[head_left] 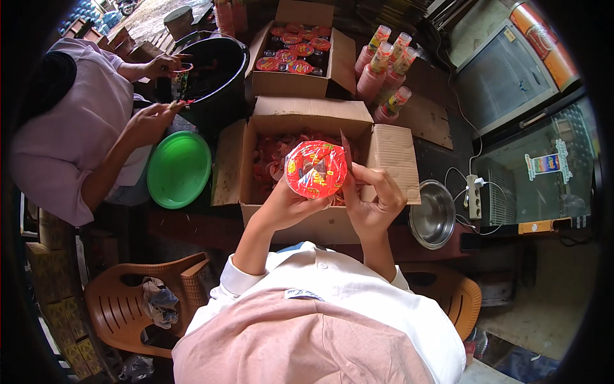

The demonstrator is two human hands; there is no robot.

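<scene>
The left hand (288, 203) grips a red-lidded cup (316, 169) from below while the right hand (374, 198) pinches its film edge; a hard tug could drop it into the box (300, 224) underneath.

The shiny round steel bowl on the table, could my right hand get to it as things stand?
Probably yes: the steel bowl sits uncovered just beside your right hand, nothing between them, though that hand now holds a thin blade.

Soft even daylight, brightest far left; faint shadows; sharp centre; strong fisheye bending, black vignette at rim.
</scene>
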